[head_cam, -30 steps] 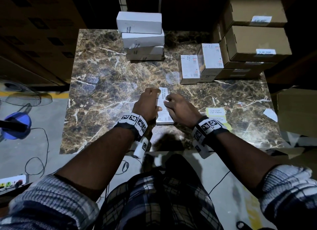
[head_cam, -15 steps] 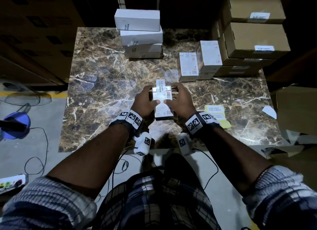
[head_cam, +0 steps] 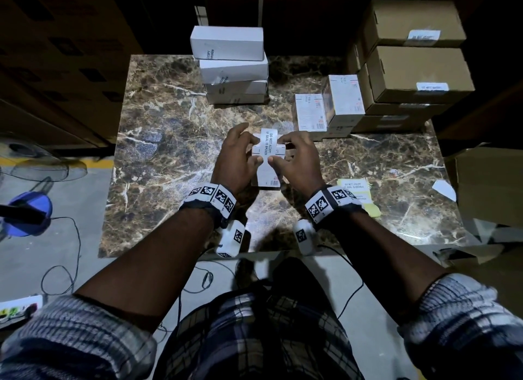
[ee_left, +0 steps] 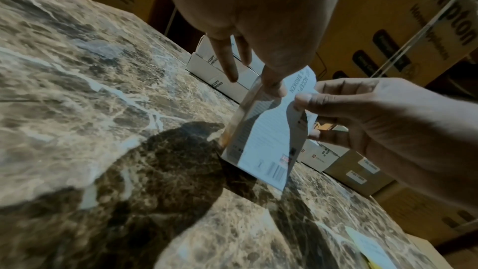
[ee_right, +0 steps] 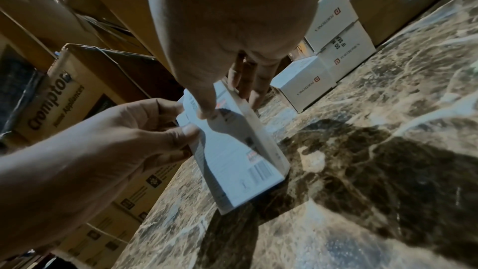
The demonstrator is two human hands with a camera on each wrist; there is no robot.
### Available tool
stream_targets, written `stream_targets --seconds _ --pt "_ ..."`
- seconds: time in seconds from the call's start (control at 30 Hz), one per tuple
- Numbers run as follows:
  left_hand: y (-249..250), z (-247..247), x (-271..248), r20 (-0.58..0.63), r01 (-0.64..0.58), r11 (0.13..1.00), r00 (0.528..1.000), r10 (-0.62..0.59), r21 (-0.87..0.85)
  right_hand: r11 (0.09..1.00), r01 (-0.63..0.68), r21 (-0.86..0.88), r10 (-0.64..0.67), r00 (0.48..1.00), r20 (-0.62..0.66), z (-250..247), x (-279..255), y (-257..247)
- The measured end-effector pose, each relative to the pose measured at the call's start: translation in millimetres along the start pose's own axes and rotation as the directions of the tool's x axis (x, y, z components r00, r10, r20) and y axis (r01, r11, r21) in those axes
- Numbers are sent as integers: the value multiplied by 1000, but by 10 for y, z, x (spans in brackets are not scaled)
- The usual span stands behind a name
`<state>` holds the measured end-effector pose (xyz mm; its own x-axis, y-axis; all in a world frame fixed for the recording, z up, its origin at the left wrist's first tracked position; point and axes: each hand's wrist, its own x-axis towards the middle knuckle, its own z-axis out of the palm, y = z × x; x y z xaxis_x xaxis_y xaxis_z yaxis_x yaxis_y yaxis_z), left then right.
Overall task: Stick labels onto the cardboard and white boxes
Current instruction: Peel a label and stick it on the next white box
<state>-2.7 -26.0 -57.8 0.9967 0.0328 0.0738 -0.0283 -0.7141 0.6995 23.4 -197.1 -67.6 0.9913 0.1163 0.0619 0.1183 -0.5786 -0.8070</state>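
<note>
From wrist views, box (ee_left: 261, 146) stands tilted; head view hides tilt.

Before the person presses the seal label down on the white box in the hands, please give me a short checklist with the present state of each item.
1. White box steadied: ok, left hand and right hand both grip it, its lower end on the marble table.
2. Seal label on the box's upper end: ok.
3. Label running straight along the box: ok.
4. Label's far end stuck down: cannot tell.
5. Spare labels within reach: ok, beside the right wrist.
</note>
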Motion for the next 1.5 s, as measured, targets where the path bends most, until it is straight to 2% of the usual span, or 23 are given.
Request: stream_targets --seconds 0.1,0.37,0.6,0.77,0.93,1.1,1.27,1.4,1.5 --pt "-35 -27 -26 22 -19 995 1000 17 95 1000 19 -1 -19 1000 21 9 37 -21" --pt "-36 -33 -8 35 12 998 999 -14 55 1000 4 -15 -4 1000 26 16 137 -94" --pt "-53 -11 -34 44 -42 997 998 39 70 979 -155 133 148 987 61 6 187 -83" --pt "-91 17 -76 34 -60 995 998 58 76 907 -318 277 291 947 134 12 205 -80" --pt "-94 21 -99 18 -61 996 998 60 67 888 -354 295 296 929 223 -108 229 -212" --pt "-104 9 -120 19 -64 996 998 63 61 917 -331 223 270 926 265 -100 267 -199" --pt "-93 5 -129 8 -73 996 997 72 53 926 -315 206 262 933 249 -99 249 -236" --pt "-109 12 -180 3 -93 994 996 93 60 923 -319 212 295 945 138 -38 276 -200" --pt "-128 17 -250 -7 -110 993 994 111 51 923 -330 198 307 942 138 -38 296 -145"
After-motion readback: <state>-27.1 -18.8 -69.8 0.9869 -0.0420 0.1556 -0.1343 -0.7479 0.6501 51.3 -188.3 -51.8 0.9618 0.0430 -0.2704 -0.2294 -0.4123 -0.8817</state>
